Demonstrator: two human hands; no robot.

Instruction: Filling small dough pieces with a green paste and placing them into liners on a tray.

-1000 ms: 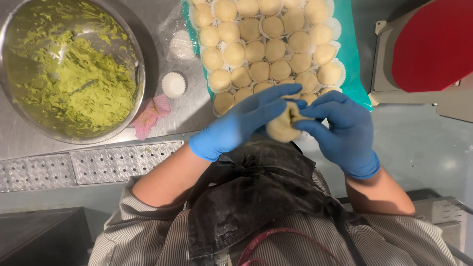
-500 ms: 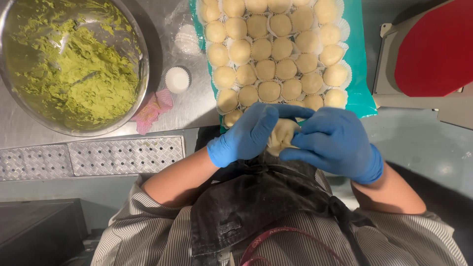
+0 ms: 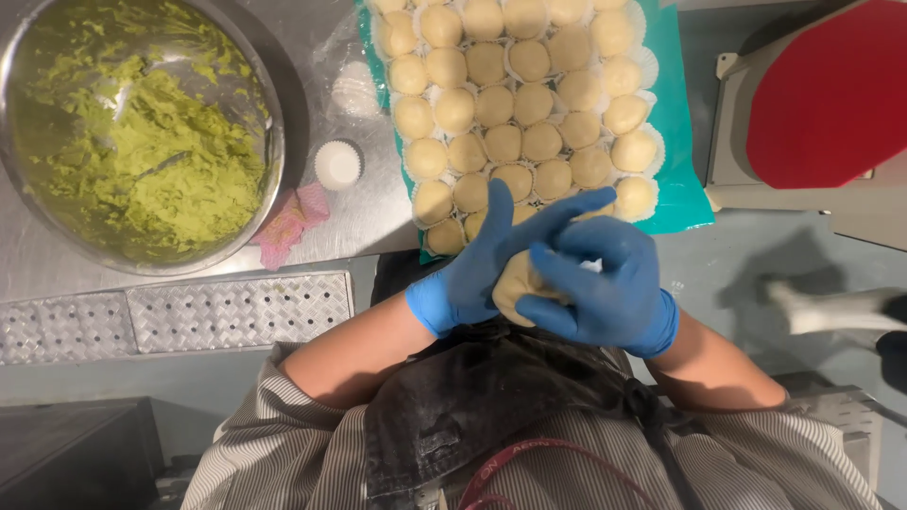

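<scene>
Both my hands wear blue gloves and meet close to my chest. My left hand (image 3: 477, 264) and my right hand (image 3: 600, 283) are cupped together around one pale dough ball (image 3: 515, 283), which shows between the fingers. Just beyond them a teal tray (image 3: 685, 179) holds several rows of pale dough balls (image 3: 515, 104) in white paper cups. A steel bowl (image 3: 274, 113) of green paste (image 3: 151, 161) stands at the far left.
A single white paper cup (image 3: 337, 163) and a pink crumpled wrapper (image 3: 288, 225) lie between bowl and tray on the steel counter (image 3: 350, 222). A perforated metal strip (image 3: 170, 316) runs along the counter's near edge. A red-topped machine (image 3: 822, 94) stands at the right.
My hands have kept turning the dough ball between them and drawn slightly closer to my body. The right hand now wraps further over the ball.
</scene>
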